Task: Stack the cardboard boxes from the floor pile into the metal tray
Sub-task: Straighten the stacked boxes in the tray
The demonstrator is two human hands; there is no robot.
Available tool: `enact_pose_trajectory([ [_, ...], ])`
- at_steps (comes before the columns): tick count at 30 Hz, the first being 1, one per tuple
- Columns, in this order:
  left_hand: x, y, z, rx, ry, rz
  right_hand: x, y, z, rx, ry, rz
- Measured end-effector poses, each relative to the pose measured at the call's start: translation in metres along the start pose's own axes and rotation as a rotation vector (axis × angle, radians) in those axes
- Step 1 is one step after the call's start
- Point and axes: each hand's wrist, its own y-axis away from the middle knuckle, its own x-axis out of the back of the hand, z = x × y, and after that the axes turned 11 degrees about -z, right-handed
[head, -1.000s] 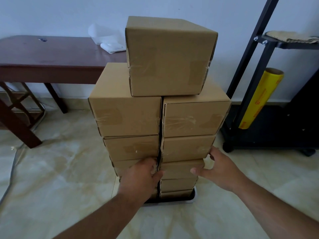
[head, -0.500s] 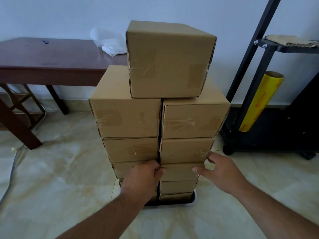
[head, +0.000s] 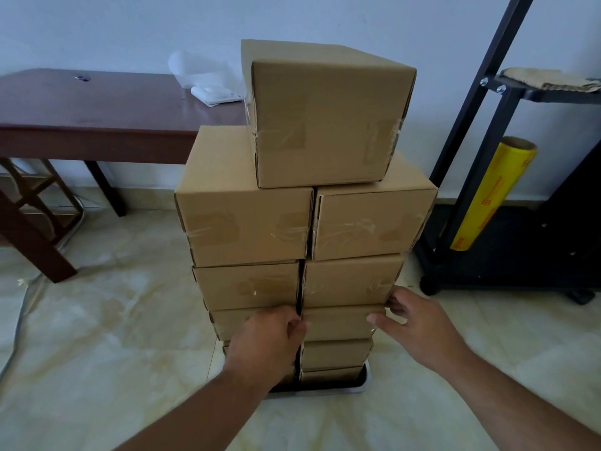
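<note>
While the boxes (head: 305, 222) already stood in two columns in the metal tray (head: 364, 387) on the floor, with one box (head: 325, 115) set across the top, the step in hand looked like squaring the stack, not adding to it. The left hand (head: 270, 340) lay against the seam between the columns, fingers curled toward the gap; whether they gripped an edge could not be told. The right hand (head: 413, 323) was spread, fingers apart, thumb and fingertips touching the right corner of a middle box (head: 338, 322). No floor pile was in view. The next move probably called for gentle, even pressure, since the tall stack could topple.
</note>
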Motion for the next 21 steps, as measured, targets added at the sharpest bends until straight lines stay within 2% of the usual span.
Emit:
enact_pose_trajectory([
  [2,0.0,0.003,-0.017,-0.008,0.008,-0.181,0.0,0.002,-0.001,-0.003,0.009,-0.02],
  [4,0.006,0.005,-0.039,0.032,-0.072,-0.481,-0.001,0.004,-0.003,-0.004,0.035,-0.037],
  [6,0.017,0.007,-0.062,0.165,-0.168,-0.751,0.0,0.005,-0.002,-0.016,0.045,-0.066],
  [8,0.033,0.013,-0.084,0.363,-0.124,-0.85,0.0,0.007,-0.001,-0.042,0.038,-0.112],
  [10,0.048,0.017,-0.103,0.499,-0.031,-0.797,0.003,0.009,0.002,-0.051,0.021,-0.159],
  [12,0.06,0.018,-0.117,0.561,0.043,-0.659,0.009,0.01,0.011,-0.033,-0.047,-0.201],
  [13,0.064,0.017,-0.122,0.565,0.055,-0.547,0.011,0.01,0.015,-0.027,-0.102,-0.227],
  [15,0.066,0.011,-0.129,0.493,0.122,-0.173,0.016,0.008,0.02,-0.041,-0.271,-0.199],
  [16,0.068,0.008,-0.129,0.441,0.283,0.026,0.018,0.006,0.017,-0.057,-0.405,-0.138],
  [17,0.071,0.005,-0.125,0.39,0.547,0.17,0.021,0.003,0.012,-0.072,-0.564,-0.054],
  [18,0.077,0.002,-0.116,0.327,0.828,0.245,0.025,0.001,0.003,-0.082,-0.719,0.022],
  [19,0.083,-0.002,-0.107,0.25,1.049,0.272,0.029,-0.002,-0.007,-0.08,-0.84,0.078],
  [21,0.092,-0.005,-0.086,0.085,1.222,0.241,0.036,-0.005,-0.029,-0.051,-0.94,0.103],
])
